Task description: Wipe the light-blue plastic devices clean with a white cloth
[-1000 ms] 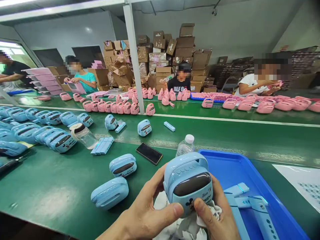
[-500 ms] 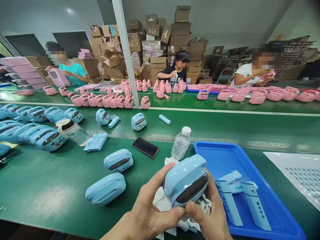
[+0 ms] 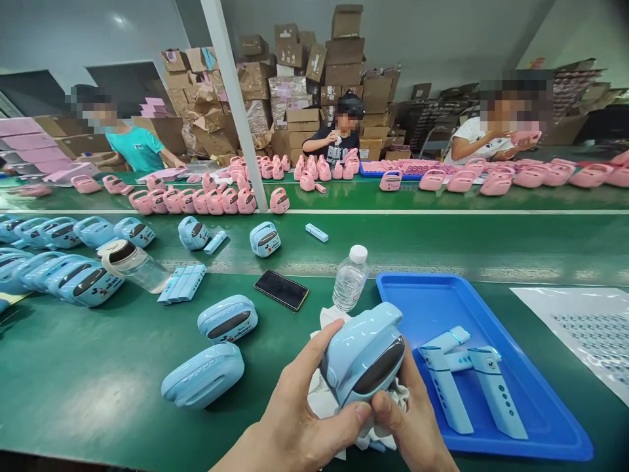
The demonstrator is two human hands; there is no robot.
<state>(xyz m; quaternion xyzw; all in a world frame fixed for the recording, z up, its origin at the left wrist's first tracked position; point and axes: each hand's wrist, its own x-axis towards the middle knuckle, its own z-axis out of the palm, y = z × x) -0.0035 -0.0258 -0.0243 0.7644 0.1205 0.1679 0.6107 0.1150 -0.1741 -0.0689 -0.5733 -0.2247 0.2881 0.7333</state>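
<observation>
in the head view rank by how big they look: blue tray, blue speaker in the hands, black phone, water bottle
1. blue tray
2. blue speaker, though nearness to the camera inflates it
3. black phone and water bottle look alike; unranked

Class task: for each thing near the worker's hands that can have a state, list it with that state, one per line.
blue speaker: held up in both hands, tilted
left hand: gripping the speaker
right hand: gripping the speaker, cloth under it
white cloth: crumpled
water bottle: upright, capped
phone: flat, screen dark
blue tray: holds blue parts

L hand & R hand cupped, thumbs meeting.
</observation>
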